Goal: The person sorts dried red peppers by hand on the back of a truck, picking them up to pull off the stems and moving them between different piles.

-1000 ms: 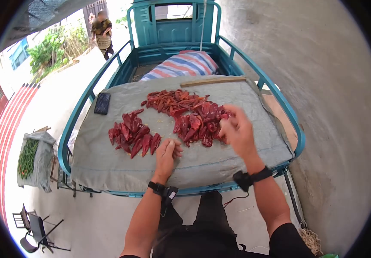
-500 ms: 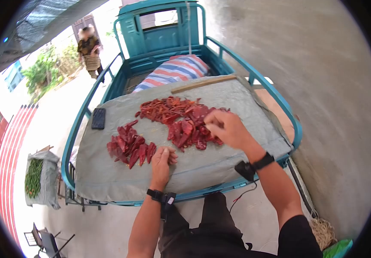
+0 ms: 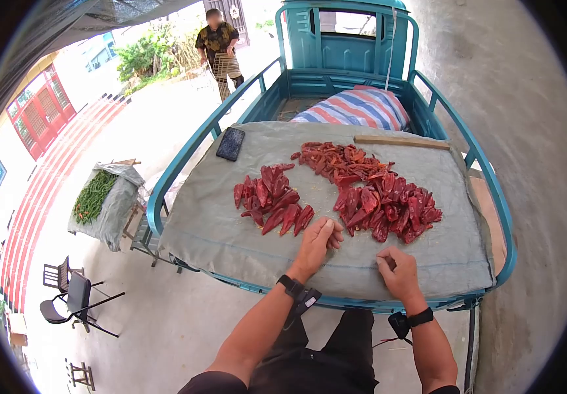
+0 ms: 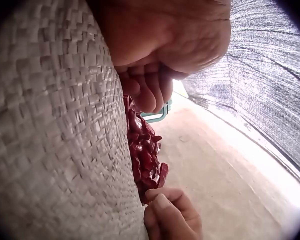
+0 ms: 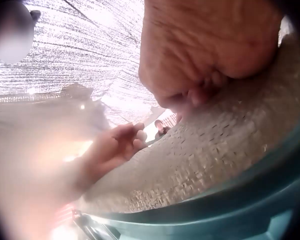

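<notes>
In the head view, dried red chilli peppers lie on a grey woven sheet (image 3: pixel 211 210): a small pile (image 3: pixel 267 197) on the left, a larger whole-pepper pile (image 3: pixel 395 207) on the right, and thinner, more orange pieces (image 3: pixel 342 161) behind. My left hand (image 3: pixel 318 244) rests on the sheet between the two nearer piles, fingers loosely bent and holding nothing. Near the front edge, my right hand (image 3: pixel 400 270) is low over the sheet with its fingers curled in. Its thumb and forefinger tips come together, and no pepper shows between them in the left wrist view.
A dark phone (image 3: pixel 231 144) lies at the back left, a wooden strip (image 3: pixel 402 142) at the back right. Blue-green rails (image 3: pixel 487 177) flank the cart bed, which holds a striped bag (image 3: pixel 362 108). Green peppers (image 3: pixel 95 196), chairs (image 3: pixel 80 295) and a standing person (image 3: pixel 220 49) are leftward.
My right hand has drawn back from the right pile to the sheet's front edge. My left hand stays by the left pile. The head view has swung left.
</notes>
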`<act>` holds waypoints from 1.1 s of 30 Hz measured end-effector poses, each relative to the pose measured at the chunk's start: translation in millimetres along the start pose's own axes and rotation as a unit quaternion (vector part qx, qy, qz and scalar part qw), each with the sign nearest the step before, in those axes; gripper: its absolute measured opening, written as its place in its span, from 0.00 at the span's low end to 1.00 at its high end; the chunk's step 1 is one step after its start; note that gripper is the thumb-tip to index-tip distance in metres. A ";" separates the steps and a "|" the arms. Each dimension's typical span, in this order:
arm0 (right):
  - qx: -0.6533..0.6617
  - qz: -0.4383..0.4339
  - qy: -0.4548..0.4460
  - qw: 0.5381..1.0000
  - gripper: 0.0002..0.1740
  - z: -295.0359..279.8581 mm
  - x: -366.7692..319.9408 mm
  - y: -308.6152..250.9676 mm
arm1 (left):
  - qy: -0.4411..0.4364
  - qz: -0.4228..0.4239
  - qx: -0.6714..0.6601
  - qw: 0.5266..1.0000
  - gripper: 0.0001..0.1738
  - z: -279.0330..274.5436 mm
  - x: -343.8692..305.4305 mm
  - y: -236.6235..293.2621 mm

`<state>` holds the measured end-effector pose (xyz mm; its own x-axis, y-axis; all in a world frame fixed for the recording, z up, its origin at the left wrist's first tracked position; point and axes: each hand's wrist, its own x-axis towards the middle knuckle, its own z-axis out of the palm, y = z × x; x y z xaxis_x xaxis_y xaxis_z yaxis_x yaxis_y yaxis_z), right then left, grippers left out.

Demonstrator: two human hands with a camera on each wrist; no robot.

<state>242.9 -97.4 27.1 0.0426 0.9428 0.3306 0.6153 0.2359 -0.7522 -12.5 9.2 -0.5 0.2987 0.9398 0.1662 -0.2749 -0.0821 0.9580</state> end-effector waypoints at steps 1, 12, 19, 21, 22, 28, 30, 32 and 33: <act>-0.002 -0.007 0.004 1.000 0.04 0.2 0.3 0.7 | 0.001 -0.003 0.003 1.000 0.22 0.2 0.0 0.4; 0.003 -0.013 0.025 1.000 0.07 3.0 -3.8 9.6 | 0.035 -0.013 -0.003 0.999 0.22 -0.2 -1.2 -6.5; 0.032 0.024 0.019 0.999 0.08 -2.9 -4.4 -3.0 | 0.035 -0.005 -0.004 0.999 0.23 -1.0 -3.7 0.9; 0.032 0.025 0.019 0.999 0.08 -3.2 -5.4 -1.4 | 0.036 -0.001 -0.003 0.999 0.23 0.9 -3.0 -1.0; 0.033 0.025 0.019 0.999 0.08 -3.2 -6.4 -1.1 | 0.036 0.001 -0.005 0.999 0.23 0.5 -3.0 -1.8; 0.034 0.021 0.023 0.999 0.09 -3.6 -5.6 0.4 | 0.032 0.002 -0.004 0.999 0.23 0.4 -2.5 -0.4; 0.040 0.028 0.022 0.999 0.08 -2.5 -6.2 -0.6 | 0.033 0.000 -0.005 0.999 0.23 0.3 -3.9 0.5; 0.051 0.034 0.022 0.998 0.08 -3.1 -5.1 -3.8 | 0.036 -0.002 -0.009 0.999 0.23 1.9 -3.6 3.4; 0.056 0.038 0.022 0.997 0.08 -3.4 -5.2 -4.7 | 0.036 -0.001 -0.007 0.999 0.23 1.7 -3.6 3.7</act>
<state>242.4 -104.2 30.8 0.1225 0.9481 0.2934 0.5174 0.1912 -0.8341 -13.0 5.0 2.9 0.2322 0.9617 0.1458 -0.2866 -0.0755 0.9551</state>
